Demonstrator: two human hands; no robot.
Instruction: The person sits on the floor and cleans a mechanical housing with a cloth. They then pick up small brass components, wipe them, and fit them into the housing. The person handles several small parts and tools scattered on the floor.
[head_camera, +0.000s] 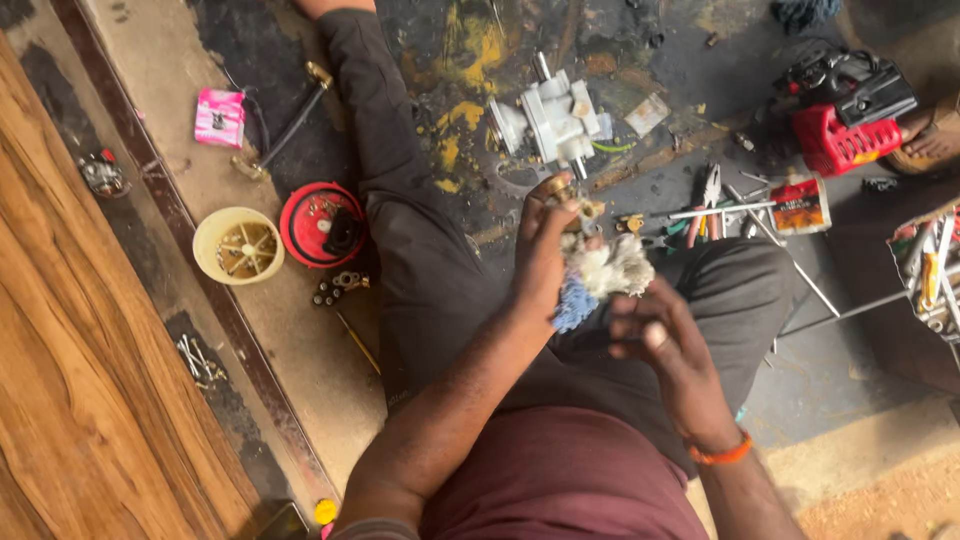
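I sit on the floor with my legs stretched out. My left hand (540, 258) is closed around a small brass part (563, 190) and the top of a wad of white and blue rag (605, 275). My right hand (665, 345), with an orange band at the wrist, touches the rag from below with loosely curled fingers. A white plastic pump body (550, 122) lies on the floor just beyond my hands.
A red round cover (320, 225) and a cream plastic cup (238, 245) sit on the left by my leg, with bolts (338, 288) nearby. Hand tools (715, 205), a red engine unit (850, 110) and another person's foot (935, 140) are at the right. A wooden board (70, 350) lines the left.
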